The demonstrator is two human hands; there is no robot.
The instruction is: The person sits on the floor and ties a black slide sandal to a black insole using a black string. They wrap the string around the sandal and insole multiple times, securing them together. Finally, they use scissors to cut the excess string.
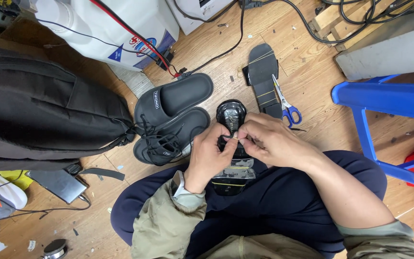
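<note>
Left hand [209, 156] and right hand [270, 141] meeting over the lap, fingertips pinched narrow on something small at the middle of a glossy black insole [231, 117]. Cannot tell what the fingers grip; too small to make out.

Upper left, on the wooden floor [307, 91]: large white plastic container [120, 26] bearing a label with a blue triangle and a red and blue round mark. Red and black wires crossing its front. Small white rectangular tag on the strap of the upper black slide sandal [176, 98], another on the strap of the lower one.

Insole: shiny black, rounded at the far end, wrapped across its near end in clear tape with thin yellow lines. Lying lengthwise away from the body, near end resting on the dark blue trousers, far end over the floor. Hands covering its middle, left from the left side, right from the right, thumbs almost touching.

Second insole [263, 79], matte dark grey with yellow lines, flat on the floor beyond the right hand. Blue-handled scissors [286, 105] overlapping its right edge. Black backpack [44, 108] at left, blue plastic stool [389, 110] at right, tangle of black laces on the sandals just left of the left hand.
</note>
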